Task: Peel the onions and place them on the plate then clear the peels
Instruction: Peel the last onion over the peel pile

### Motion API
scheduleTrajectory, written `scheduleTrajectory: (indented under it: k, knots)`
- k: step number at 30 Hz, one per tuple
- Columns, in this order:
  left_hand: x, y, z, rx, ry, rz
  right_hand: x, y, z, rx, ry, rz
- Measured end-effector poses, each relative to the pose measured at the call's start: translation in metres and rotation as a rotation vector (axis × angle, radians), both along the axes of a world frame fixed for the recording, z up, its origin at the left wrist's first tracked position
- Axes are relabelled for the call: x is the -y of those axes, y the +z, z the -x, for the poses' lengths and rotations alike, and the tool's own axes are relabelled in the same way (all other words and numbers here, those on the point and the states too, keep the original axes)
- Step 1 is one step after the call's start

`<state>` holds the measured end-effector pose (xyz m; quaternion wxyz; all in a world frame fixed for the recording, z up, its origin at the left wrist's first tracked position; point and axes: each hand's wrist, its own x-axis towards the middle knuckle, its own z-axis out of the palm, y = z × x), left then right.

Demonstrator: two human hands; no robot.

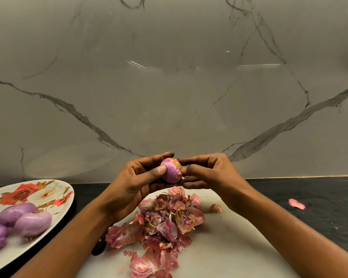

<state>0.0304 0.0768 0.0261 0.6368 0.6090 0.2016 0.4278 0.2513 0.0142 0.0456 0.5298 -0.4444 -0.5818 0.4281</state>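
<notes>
Nearest the camera, a loose heap of red onion peels [161, 223] lies on a white cutting board [229, 247], spreading from its near edge up towards the hands. One small peel scrap [215, 208] sits apart, just right of the heap. At the board's left edge a dark object [98, 248] pokes out beside the left forearm; what it is cannot be told.

To the left, a flower-patterned plate [67, 203] rests on the dark countertop [319, 217] and carries three peeled onions [33, 224] bunched together at its near end, touching one another.

Above the heap both hands are raised off the board, holding one red onion [170, 170] between them. The left hand [133, 183] curls round it, the thumb pressed on its smooth purple side and the fingers wrapped behind. The right hand [215, 173] has its fingers bent round the onion's far and under side, with the thumb tip at the brownish root end, where bits of dry skin cling.

Further right, a single pink peel [296, 204] lies on the countertop, well away from the board.

Behind everything stands a grey veined marble backsplash [169, 87].
</notes>
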Motion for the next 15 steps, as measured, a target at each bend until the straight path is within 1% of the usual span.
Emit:
scheduleTrajectory:
  k: [3,7,15]
  knots:
    - [0.0017,0.0002,-0.0011,-0.019,0.015,-0.015,-0.0022,-0.0018,-0.0004,-0.012,0.006,0.038]
    - [-0.0009,-0.0007,0.0017,-0.007,-0.007,-0.021,-0.0018,-0.0018,-0.0007,-0.043,0.024,0.028]
    - [0.0014,0.0004,0.0011,0.005,0.001,-0.026,-0.0005,-0.0019,0.0002,-0.039,0.027,0.013]
